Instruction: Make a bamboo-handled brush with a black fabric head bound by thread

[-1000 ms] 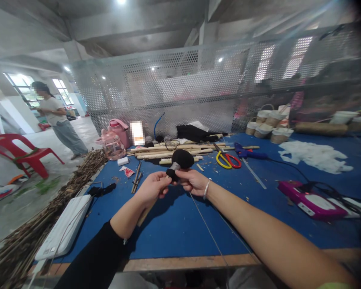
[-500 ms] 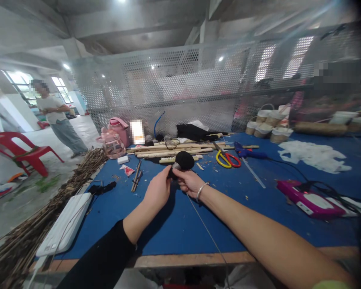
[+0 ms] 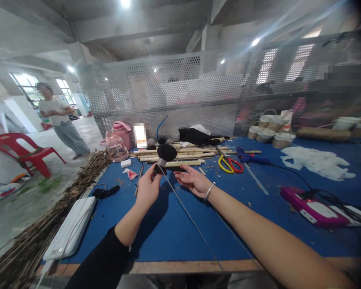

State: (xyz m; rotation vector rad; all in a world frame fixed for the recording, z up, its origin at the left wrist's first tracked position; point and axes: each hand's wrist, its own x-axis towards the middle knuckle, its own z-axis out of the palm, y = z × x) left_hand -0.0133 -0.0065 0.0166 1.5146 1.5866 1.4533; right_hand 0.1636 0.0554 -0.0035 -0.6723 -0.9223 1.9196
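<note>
My left hand point(image 3: 149, 186) pinches a small black round-headed piece point(image 3: 167, 152) by its base. Its neck is wrapped in grey, and a dark flat part sticks out to the right below it. A thin grey cord point(image 3: 188, 214) runs from the neck down toward the table's front edge. Just right of the piece, my right hand point(image 3: 195, 181) has its fingers stretched out and apart, near the tip of the dark part. A second strand passes by the right wrist; whether the fingers touch it I cannot tell.
Wooden sticks point(image 3: 186, 155), yellow-and-red-handled scissors point(image 3: 230, 165) and a blue glue gun point(image 3: 252, 157) lie beyond my hands. A white power bank point(image 3: 70, 228) is at left, a magenta power strip point(image 3: 314, 208) at right. A person point(image 3: 60, 116) stands beyond the dried stalks point(image 3: 78, 180).
My left hand has shifted left with the black piece, which now stands more upright. The right hand has let go of it and opened. The cord shows more plainly.
</note>
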